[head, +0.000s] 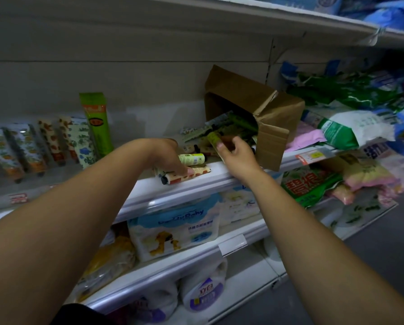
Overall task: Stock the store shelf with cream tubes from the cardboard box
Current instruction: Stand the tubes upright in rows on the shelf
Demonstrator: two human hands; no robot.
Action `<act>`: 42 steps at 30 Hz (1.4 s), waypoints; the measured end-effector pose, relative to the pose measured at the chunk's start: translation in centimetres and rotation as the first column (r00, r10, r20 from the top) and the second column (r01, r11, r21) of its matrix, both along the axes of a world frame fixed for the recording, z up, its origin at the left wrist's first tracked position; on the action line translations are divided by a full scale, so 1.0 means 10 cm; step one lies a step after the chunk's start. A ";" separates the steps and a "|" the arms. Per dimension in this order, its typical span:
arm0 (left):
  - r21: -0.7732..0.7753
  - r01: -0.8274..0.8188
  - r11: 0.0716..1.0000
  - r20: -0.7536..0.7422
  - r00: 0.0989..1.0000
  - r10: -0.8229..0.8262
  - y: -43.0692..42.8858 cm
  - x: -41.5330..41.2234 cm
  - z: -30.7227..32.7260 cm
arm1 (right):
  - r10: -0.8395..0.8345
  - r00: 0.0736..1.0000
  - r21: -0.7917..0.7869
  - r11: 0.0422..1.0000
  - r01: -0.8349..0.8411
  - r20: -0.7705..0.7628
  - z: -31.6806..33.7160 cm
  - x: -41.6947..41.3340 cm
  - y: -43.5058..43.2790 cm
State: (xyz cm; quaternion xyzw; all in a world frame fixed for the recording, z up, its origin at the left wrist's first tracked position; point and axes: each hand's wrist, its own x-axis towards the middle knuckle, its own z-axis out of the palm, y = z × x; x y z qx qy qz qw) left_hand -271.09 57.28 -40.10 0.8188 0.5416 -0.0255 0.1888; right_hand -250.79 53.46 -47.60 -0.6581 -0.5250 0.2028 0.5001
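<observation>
A brown cardboard box (262, 106) lies tipped on its side on the white shelf (191, 184), with several cream tubes (231, 127) spilling from its mouth. My right hand (237, 152) pinches a yellow-green tube (214, 138) just in front of the box. My left hand (170, 156) presses down on patterned tubes (187, 175) lying at the shelf's front edge, fingers curled over them. A pale green tube (192, 158) lies between my hands. Further left, stocked tubes (55, 141) stand in a row, with a tall green tube (98, 123) beside them.
Green and white bags (341, 130) and a pink pack (301, 137) crowd the shelf right of the box. Below are a baby product pack (175, 226), detergent bottles (205, 289) and more bags (313, 184). An upper shelf (290, 17) overhangs.
</observation>
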 end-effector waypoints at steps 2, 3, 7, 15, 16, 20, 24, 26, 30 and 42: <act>0.018 0.006 1.000 -0.002 1.000 -0.006 -0.01 0.00 -0.01 | -0.005 0.999 0.024 1.000 0.007 -0.047 -0.01 0.00 0.01; 0.019 0.006 1.000 0.004 1.000 -0.006 -0.01 -0.01 -0.01 | -0.011 0.998 0.033 0.999 0.014 -0.068 -0.02 0.01 0.02; -0.022 -0.030 0.999 0.087 0.996 0.032 0.01 -0.07 -0.04 | -0.020 0.993 0.057 0.998 0.027 -0.117 -0.01 0.02 0.02; -0.382 -0.040 0.923 0.660 0.687 0.303 -0.21 -0.23 -0.03 | -0.056 0.996 0.061 0.996 0.060 -0.066 -0.03 -0.04 0.03; -0.444 -0.004 0.896 0.729 0.579 0.364 -0.28 -0.26 -0.02 | -0.064 0.997 0.048 0.997 0.066 -0.047 -0.03 -0.06 0.03; -0.498 0.035 0.867 0.836 0.286 0.468 -0.53 -0.44 0.01 | -0.075 0.997 0.005 0.997 0.075 -0.019 0.02 -0.09 0.04; -0.543 0.112 0.832 0.839 0.113 0.533 -0.83 -0.75 0.03 | -0.083 0.996 -0.014 0.996 0.083 -0.020 0.14 -0.19 -0.01; -0.547 0.146 0.824 0.835 0.034 0.549 -0.98 -0.93 0.02 | -0.087 0.995 0.093 0.992 0.090 -0.044 0.23 -0.33 -0.09; -0.547 0.164 0.821 0.815 -0.117 0.567 -1.24 -1.23 -0.06 | -0.001 0.995 0.266 0.963 0.027 -0.096 0.47 -0.82 -0.29; -0.461 -0.018 0.887 0.887 0.021 0.461 -1.83 -2.30 -0.22 | 0.660 0.706 0.157 0.750 -0.643 -0.257 0.84 -2.84 -0.76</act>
